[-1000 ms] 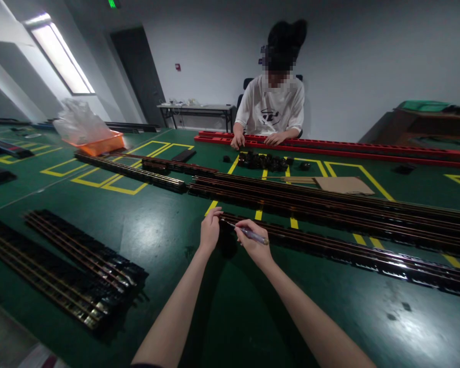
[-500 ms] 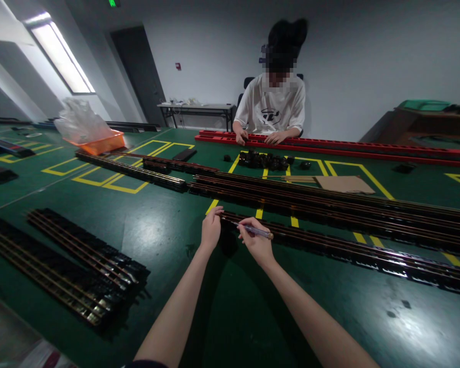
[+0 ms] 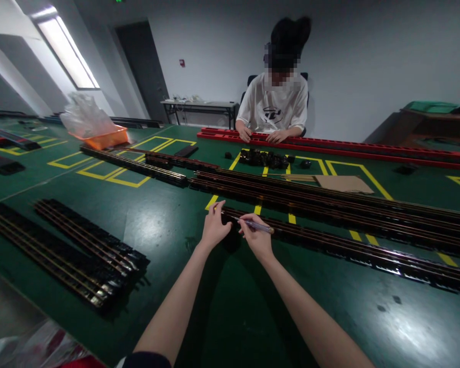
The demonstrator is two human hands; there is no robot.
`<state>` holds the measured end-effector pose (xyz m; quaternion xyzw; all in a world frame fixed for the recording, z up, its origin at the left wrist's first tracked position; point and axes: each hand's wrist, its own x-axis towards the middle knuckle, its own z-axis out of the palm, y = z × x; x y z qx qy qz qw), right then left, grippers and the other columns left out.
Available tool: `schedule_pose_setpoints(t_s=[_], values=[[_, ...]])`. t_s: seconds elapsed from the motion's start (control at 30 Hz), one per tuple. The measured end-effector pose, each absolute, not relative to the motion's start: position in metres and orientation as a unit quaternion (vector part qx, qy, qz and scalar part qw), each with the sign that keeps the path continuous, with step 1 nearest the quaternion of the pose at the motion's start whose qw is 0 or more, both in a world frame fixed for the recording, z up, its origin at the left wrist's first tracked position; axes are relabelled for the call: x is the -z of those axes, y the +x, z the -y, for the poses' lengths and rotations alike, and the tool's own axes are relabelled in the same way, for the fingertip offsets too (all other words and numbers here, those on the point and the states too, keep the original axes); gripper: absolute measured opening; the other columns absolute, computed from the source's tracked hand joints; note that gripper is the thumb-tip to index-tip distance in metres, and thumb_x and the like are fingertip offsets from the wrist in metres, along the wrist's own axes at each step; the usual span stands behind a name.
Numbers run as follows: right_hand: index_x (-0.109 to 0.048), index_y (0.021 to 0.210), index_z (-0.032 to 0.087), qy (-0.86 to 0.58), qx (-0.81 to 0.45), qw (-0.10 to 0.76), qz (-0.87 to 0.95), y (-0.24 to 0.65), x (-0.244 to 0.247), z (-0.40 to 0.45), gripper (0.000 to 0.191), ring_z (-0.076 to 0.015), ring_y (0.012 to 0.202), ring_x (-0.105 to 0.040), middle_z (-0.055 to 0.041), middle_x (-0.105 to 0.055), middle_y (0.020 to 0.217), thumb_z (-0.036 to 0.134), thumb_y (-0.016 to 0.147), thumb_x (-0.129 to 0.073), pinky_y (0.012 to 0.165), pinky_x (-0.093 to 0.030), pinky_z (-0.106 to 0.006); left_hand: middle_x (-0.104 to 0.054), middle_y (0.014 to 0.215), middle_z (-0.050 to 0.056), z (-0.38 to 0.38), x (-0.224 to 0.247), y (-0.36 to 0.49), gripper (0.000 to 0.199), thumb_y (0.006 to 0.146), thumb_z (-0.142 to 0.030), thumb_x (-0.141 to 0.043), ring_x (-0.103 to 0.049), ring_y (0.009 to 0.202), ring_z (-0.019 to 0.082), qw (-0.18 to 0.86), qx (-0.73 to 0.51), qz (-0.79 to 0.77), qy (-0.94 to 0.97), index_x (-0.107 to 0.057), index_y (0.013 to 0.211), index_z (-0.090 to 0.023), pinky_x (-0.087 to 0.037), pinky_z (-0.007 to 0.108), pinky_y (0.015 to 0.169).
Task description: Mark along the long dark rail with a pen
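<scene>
A long black rail with copper-coloured strips lies across the green table, its left end between my hands. My left hand is at that end, with the fingers curled over the far side and the thumb on the near side. In my right hand is a screwdriver with a clear purplish handle, held like a pen. Its shaft points left, at the rail's end by my left thumb. The exact spot the tip touches is too small to make out.
Behind the rail lie more long black rails and a cardboard piece. Shorter black rails are at the left. A person sits opposite at a red rail, near small black parts. An orange basket holds plastic bags.
My left thumb has spread out to the right, toward the screwdriver, and the left fingers have lifted slightly. The right hand keeps its hold on the screwdriver. The view has shifted a little.
</scene>
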<state>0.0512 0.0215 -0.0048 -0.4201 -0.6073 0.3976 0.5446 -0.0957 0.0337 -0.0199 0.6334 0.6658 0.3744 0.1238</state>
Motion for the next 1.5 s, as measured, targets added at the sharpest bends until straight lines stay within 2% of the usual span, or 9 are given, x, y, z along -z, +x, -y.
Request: schedule_pose_setpoints(t_s=[0.23, 0.47, 0.63, 0.93, 1.17, 1.5], values=[[-0.064, 0.079, 0.021, -0.418, -0.405, 0.547, 0.602, 0.061, 0.006, -0.020, 0.015, -0.0156, 0.054, -0.064, -0.0001, -0.064, 0.064, 0.035, 0.080, -0.062, 0.048, -0.050, -0.023, -0.046, 0.129, 0.012, -0.035, 0.021, -0.094, 0.066, 0.073, -0.021, -0.063, -0.055, 0.115, 0.027, 0.094, -0.364, -0.676, 0.634, -0.042, 0.136, -0.021, -0.044, 0.046, 0.100], [-0.066, 0.079, 0.021, -0.421, -0.404, 0.540, 0.607, 0.073, 0.004, -0.016, 0.016, -0.0162, 0.054, -0.065, -0.0018, -0.068, 0.070, 0.036, 0.080, -0.061, 0.048, -0.050, -0.024, -0.048, 0.125, 0.010, -0.037, 0.023, -0.093, 0.045, 0.078, -0.020, -0.062, -0.054, 0.116, 0.027, 0.064, -0.357, -0.675, 0.643, -0.056, 0.122, -0.023, -0.044, 0.046, 0.100], [-0.067, 0.079, 0.021, -0.423, -0.403, 0.538, 0.608, 0.077, 0.004, -0.017, 0.016, -0.0163, 0.055, -0.066, -0.0014, -0.068, 0.069, 0.036, 0.080, -0.062, 0.047, -0.049, -0.024, -0.052, 0.120, 0.009, -0.038, 0.025, -0.093, 0.038, 0.077, -0.016, -0.061, -0.054, 0.114, 0.027, 0.038, -0.362, -0.671, 0.646, -0.059, 0.115, -0.023, -0.046, 0.045, 0.098], [-0.066, 0.082, 0.021, -0.427, -0.413, 0.533, 0.602, 0.083, 0.004, -0.015, 0.018, -0.0168, 0.054, -0.066, -0.0009, -0.067, 0.064, 0.038, 0.080, -0.064, 0.045, -0.050, -0.023, -0.056, 0.114, 0.009, -0.039, 0.024, -0.093, 0.036, 0.078, -0.013, -0.058, -0.055, 0.111, 0.026, 0.024, -0.359, -0.657, 0.663, -0.058, 0.113, -0.020, -0.047, 0.043, 0.095], [-0.064, 0.082, 0.021, -0.419, -0.409, 0.545, 0.601, 0.084, 0.011, -0.017, 0.021, -0.0156, 0.053, -0.066, -0.0031, -0.070, 0.072, 0.042, 0.080, -0.062, 0.044, -0.050, -0.023, -0.057, 0.112, 0.008, -0.039, 0.025, -0.093, 0.035, 0.076, -0.012, -0.058, -0.056, 0.109, 0.025, 0.024, -0.369, -0.656, 0.658, -0.059, 0.110, -0.021, -0.046, 0.043, 0.096], [-0.062, 0.082, 0.021, -0.433, -0.395, 0.523, 0.619, 0.087, 0.002, -0.011, 0.017, -0.0169, 0.055, -0.066, -0.0035, -0.069, 0.071, 0.037, 0.081, -0.060, 0.046, -0.050, -0.025, -0.056, 0.112, 0.008, -0.039, 0.025, -0.094, 0.033, 0.077, -0.013, -0.056, -0.055, 0.109, 0.025, 0.027, -0.378, -0.646, 0.662, -0.059, 0.110, -0.020, -0.047, 0.043, 0.096]])
